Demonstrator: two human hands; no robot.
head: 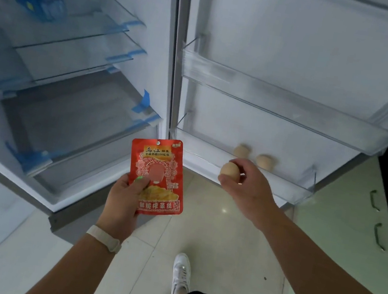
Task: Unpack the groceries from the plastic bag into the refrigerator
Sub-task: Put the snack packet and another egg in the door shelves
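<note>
Right hand (243, 181) curled round pale egg (229, 170), just before clear lower door bin (284, 186) — perhaps above its rim. Egg: light, brittle — cradle its middle. Left hand (125, 191) pinches limp red foil pouch (157, 174), left of bin.

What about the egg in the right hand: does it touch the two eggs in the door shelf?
Apart. The head view shows door shelf between the held egg and the two eggs.

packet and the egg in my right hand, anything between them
Nothing: in the head view the gap from the packet in the left hand to the egg in the right hand is bare; only the door bin and floor show behind.
</note>
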